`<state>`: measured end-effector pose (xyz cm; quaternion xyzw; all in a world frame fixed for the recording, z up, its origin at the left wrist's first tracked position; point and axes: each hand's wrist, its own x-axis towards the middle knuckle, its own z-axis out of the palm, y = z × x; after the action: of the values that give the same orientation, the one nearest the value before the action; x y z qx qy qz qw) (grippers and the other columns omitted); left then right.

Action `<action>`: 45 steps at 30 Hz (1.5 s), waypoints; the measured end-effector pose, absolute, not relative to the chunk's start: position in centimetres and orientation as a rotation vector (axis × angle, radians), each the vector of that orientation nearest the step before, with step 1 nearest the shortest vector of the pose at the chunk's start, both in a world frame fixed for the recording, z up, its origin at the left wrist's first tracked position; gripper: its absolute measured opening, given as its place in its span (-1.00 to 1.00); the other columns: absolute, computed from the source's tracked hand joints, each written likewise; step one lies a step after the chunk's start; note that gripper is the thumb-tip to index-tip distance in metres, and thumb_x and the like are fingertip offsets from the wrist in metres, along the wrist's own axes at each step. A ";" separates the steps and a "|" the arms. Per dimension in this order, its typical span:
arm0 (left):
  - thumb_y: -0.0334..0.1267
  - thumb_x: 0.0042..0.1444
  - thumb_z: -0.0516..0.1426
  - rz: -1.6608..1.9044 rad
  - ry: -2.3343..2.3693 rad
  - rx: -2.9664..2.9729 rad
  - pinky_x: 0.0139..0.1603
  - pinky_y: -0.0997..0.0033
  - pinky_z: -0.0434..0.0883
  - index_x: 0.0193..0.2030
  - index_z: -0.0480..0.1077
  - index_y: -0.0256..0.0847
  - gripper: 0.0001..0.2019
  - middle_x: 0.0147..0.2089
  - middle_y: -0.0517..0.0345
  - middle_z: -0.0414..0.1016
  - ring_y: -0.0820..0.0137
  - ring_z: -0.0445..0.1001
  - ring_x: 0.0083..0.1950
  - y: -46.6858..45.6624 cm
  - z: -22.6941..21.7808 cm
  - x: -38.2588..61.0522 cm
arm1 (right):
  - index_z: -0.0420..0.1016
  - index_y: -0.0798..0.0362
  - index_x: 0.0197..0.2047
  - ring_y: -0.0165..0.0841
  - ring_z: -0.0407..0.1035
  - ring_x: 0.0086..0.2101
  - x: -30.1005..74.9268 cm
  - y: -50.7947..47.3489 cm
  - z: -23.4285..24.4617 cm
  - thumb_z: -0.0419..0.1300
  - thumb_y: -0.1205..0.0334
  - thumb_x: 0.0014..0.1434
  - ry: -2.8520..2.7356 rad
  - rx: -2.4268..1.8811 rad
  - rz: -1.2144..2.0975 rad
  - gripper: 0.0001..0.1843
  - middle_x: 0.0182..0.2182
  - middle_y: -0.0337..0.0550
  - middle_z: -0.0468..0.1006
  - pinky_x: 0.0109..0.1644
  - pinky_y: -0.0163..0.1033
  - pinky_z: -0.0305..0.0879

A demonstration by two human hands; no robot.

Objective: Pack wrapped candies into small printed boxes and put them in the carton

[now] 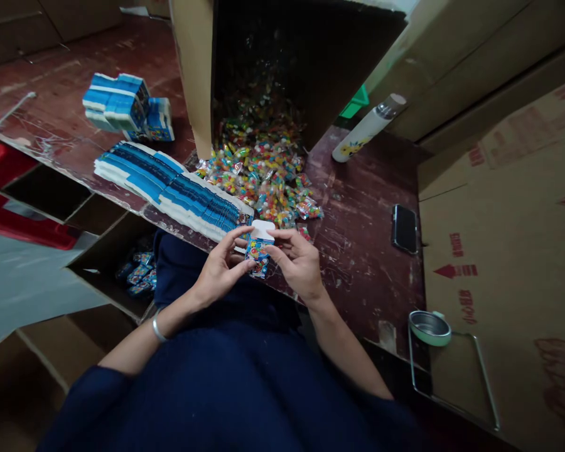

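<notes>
Between both hands I hold a small blue printed candy box (258,252), its white top flap raised. My left hand (223,267) pinches the box's left side between thumb and fingers. On its right side, my right hand (296,260) grips near the flap with thumb and forefinger. Just beyond the hands lies a long row of flattened blue-and-white boxes (169,188) along the table edge. Behind them, small clear bags of colourful candy (268,176) spill from a large cardboard box (195,69) lying open toward me.
Bundled flat boxes (117,103) sit at the back left. A white bottle (365,132) and a phone (404,228) are on the table (358,251) at right, near a metal bowl (430,328). Below left, a carton (103,276) holds several blue boxes.
</notes>
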<state>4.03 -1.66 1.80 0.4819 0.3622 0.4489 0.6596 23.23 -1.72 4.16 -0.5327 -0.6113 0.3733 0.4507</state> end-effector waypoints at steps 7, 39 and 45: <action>-0.11 0.12 0.39 1.008 0.796 1.059 -0.26 0.55 0.51 0.01 0.37 -0.16 -0.58 -0.03 0.12 0.46 0.52 0.47 -0.28 -1.6 1.6 4.1 | 0.58 -0.06 -0.26 -0.19 0.56 -0.03 22.2 -1.7 2.4 0.33 0.03 0.31 -1.526 -1.236 0.828 -0.81 -0.06 -0.09 0.64 0.12 -0.04 0.50; -0.21 0.25 0.21 0.788 1.240 1.672 -0.03 0.33 0.55 0.09 0.46 -0.14 -0.71 0.00 0.10 0.58 0.31 0.60 -0.10 0.6 4.8 -7.7 | 0.58 -0.13 0.11 -0.11 0.48 0.08 22.1 1.5 3.0 0.39 -0.04 0.24 -1.845 -1.295 0.860 -0.59 0.09 -0.05 0.59 0.07 0.01 0.55; -0.20 0.22 0.24 0.432 1.679 1.907 0.17 -0.04 0.46 0.31 0.39 -0.11 -0.50 0.10 0.07 0.58 0.04 0.55 0.12 1.1 5.5 -14.9 | 0.56 0.02 0.00 0.06 0.43 0.22 21.4 2.7 0.1 0.55 0.32 -0.02 -2.199 -1.459 0.671 -0.49 0.17 0.12 0.57 0.31 0.24 0.39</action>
<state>-14.92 1.08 5.53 0.7107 0.6257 0.1609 0.2785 21.38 2.67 0.09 -0.5242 -0.7899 0.2412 0.2075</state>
